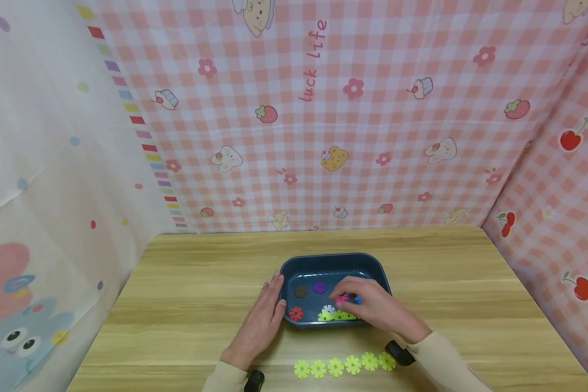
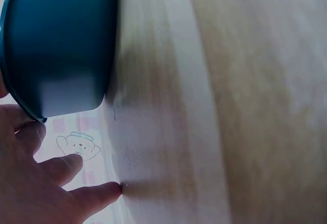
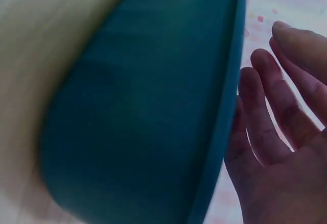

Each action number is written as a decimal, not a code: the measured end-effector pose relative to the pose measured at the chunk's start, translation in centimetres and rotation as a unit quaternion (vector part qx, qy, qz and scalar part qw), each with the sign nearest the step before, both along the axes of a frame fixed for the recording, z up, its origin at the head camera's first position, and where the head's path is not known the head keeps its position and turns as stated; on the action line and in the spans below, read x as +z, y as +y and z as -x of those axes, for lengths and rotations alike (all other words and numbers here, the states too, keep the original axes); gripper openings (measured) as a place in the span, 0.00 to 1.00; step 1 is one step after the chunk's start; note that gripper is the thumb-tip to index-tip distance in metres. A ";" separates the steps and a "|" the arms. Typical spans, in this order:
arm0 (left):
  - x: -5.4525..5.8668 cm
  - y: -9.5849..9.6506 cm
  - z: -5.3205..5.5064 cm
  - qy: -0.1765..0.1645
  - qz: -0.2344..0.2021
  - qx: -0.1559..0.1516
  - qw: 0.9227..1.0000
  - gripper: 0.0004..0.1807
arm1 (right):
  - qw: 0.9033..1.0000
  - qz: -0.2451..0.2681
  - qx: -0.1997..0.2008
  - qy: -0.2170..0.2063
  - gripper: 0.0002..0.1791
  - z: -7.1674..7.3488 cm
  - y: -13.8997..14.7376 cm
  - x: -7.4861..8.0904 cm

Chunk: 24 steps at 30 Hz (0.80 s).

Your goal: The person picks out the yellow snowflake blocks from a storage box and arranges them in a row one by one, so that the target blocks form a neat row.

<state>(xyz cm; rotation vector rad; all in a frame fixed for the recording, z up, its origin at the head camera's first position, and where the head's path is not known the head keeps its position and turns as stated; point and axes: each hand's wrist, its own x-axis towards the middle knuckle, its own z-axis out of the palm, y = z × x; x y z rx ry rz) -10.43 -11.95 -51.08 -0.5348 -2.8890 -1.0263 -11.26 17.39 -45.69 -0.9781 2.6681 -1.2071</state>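
A dark blue rectangular tray (image 1: pixel 333 325) sits on the wooden table, holding small flower-shaped plastic discs. My left hand (image 1: pixel 259 321) rests against its left side, fingers nearly straight; the left wrist view shows fingertips at the tray's rim and one on the tabletop. Over the right part of the tray hangs my right hand (image 1: pixel 369 302), its fingers loosely bent and the thumb apart from them, close to a pink disc (image 1: pixel 341 298). Nearby lie a white disc (image 1: pixel 329 309), a blue disc (image 1: pixel 357 299) and several yellow-green discs (image 1: pixel 325 316), partly hidden by the hand.
In the tray's left part lie a brown disc (image 1: pixel 300 292), a purple disc (image 1: pixel 319 287) and a red disc (image 1: pixel 296 313). A row of several yellow-green discs (image 1: pixel 335 367) lies in front of the tray. Patterned cloth (image 1: pixel 353 130) hangs behind the table and at both sides.
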 end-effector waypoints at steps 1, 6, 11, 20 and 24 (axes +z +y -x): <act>0.0 0.0 0.0 -0.001 0.001 0.000 1.000 0.31 | 1.000 0.000 0.006 0.001 0.09 0.2 -0.2 -0.1; 0.1 0.0 -0.1 -0.001 0.002 0.001 1.000 0.32 | 1.000 -0.010 0.025 -0.008 0.09 1.2 -0.9 -0.5; 0.0 0.0 0.0 0.000 0.000 0.000 1.000 0.32 | 0.999 -0.029 0.034 -0.029 0.09 1.9 -1.6 -0.8; -0.2 -0.1 0.1 0.005 -0.004 -0.005 1.000 0.32 | 0.994 -0.077 0.073 -0.040 0.14 3.2 -2.5 -1.6; -0.2 -0.2 0.0 0.008 -0.007 -0.008 1.000 0.32 | 0.990 -0.097 0.088 -0.045 0.14 3.8 -2.8 -2.1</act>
